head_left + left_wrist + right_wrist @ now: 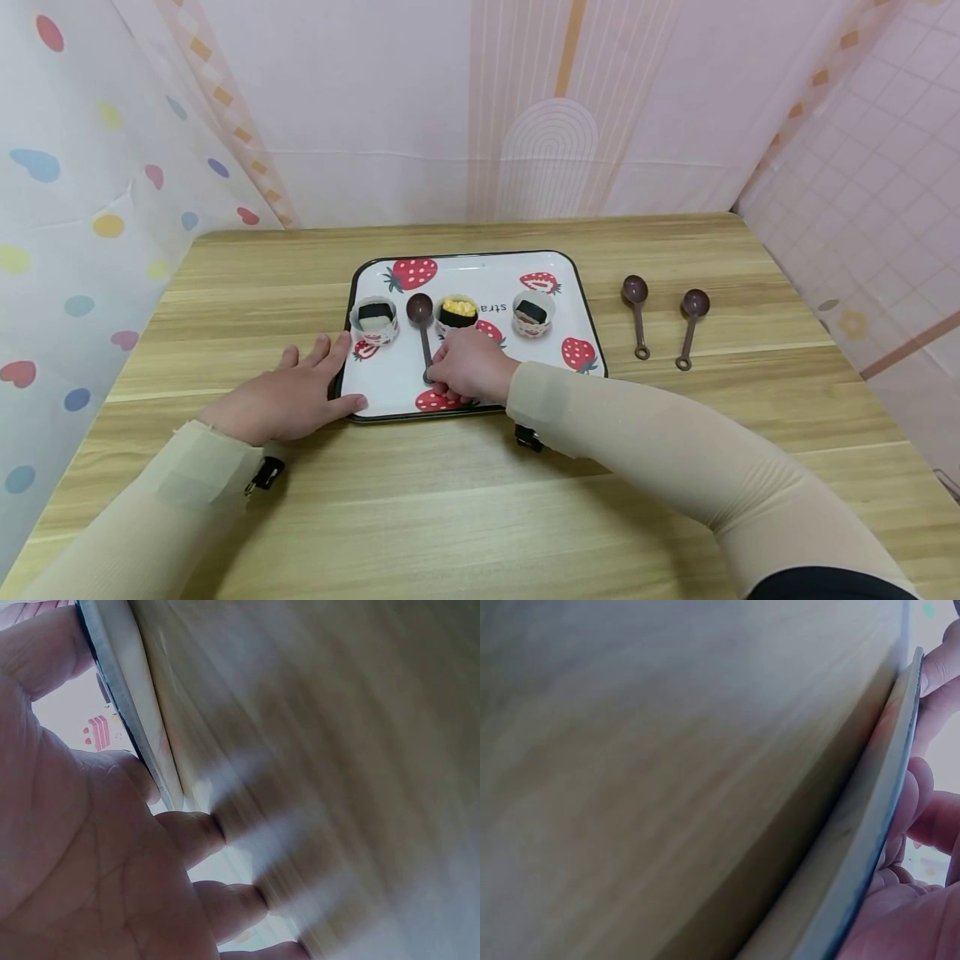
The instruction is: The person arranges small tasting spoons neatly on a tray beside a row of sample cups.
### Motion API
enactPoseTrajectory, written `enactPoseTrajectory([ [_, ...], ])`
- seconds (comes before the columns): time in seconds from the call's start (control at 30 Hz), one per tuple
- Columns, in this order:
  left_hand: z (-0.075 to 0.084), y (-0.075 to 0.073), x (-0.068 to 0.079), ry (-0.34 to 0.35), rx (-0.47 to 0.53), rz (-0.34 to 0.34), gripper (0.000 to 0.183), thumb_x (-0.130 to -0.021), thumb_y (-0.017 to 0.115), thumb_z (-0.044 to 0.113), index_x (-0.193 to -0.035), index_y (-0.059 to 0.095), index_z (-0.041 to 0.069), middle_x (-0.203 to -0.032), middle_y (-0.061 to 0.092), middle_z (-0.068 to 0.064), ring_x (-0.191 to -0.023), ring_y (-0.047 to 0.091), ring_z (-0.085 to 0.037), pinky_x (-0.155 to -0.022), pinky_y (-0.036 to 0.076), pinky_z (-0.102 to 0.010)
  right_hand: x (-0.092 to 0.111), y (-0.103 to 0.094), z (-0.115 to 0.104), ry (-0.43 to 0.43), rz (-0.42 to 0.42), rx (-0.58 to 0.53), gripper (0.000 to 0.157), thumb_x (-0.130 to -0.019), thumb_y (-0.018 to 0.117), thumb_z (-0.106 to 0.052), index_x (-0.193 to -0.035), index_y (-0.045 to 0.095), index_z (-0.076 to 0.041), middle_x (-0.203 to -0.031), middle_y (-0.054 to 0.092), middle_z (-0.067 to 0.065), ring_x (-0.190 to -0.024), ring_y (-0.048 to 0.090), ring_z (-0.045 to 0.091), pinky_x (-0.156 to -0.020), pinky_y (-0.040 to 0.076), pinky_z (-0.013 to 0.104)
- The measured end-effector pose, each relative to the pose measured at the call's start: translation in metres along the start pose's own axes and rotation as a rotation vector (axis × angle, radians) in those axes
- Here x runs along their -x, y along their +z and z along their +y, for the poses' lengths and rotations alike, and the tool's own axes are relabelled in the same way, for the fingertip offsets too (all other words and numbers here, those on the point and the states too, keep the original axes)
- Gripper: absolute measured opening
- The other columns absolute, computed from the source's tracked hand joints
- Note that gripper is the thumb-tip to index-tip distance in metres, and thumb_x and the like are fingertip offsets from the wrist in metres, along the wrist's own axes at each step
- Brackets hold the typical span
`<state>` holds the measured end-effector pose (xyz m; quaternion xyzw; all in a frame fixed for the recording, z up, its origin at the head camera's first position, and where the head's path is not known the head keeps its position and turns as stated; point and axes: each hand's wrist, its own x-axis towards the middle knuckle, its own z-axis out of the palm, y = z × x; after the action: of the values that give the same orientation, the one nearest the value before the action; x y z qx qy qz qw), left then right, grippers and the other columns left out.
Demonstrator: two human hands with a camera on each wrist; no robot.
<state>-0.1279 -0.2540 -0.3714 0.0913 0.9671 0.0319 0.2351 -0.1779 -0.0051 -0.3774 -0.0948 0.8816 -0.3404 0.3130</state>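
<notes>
A white strawberry-print tray point(480, 271) with a dark rim lies on the wooden table. My right hand point(474, 367) reaches over its front edge and pinches the handle end of a brown scoop spoon point(420, 309), whose bowl points away from me. On either side of that spoon stand a paper cup with a nori-wrapped rice piece point(375, 315) and a paper cup with corn-topped sushi point(458, 310). My left hand point(288, 396) lies spread at the tray's left edge, thumb over the rim; the left wrist view shows its fingertips on the table.
Farther right on the tray is another paper cup with a nori-wrapped piece point(532, 312). Two more brown spoons, one nearer the tray point(634, 290) and one beyond it point(695, 304), lie on the table point(420, 517). Patterned curtains point(360, 100) hang behind and at both sides.
</notes>
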Motion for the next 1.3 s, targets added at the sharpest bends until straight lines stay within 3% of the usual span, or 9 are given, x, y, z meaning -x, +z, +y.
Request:
enactPoseTrajectory([
  [0.93,-0.0007,0.0003,-0.0017,-0.002,0.008,0.001,0.110,-0.098,0.047,0.077,-0.169,0.005,0.005,-0.170,0.011,-0.037,-0.147,0.011,-0.074,-0.105,0.036,-0.082,-0.0007,0.0019,-0.0022,0.021,0.014,0.004,0.028,-0.102,0.072,-0.023,-0.075,0.077,-0.013,-0.063,0.069,0.002,-0.053,0.059,0.011,-0.049,0.046,0.021],
  [1.3,-0.0003,0.0003,-0.0018,0.006,0.011,0.010,0.109,-0.099,0.048,0.076,-0.169,0.006,0.004,-0.169,0.012,-0.038,-0.146,0.012,-0.074,-0.105,0.036,-0.083,0.0048,-0.0008,-0.0024,-0.017,0.019,0.017,0.028,-0.103,0.069,-0.021,-0.078,0.076,-0.013,-0.064,0.068,0.001,-0.054,0.058,0.009,-0.050,0.045,0.021],
])
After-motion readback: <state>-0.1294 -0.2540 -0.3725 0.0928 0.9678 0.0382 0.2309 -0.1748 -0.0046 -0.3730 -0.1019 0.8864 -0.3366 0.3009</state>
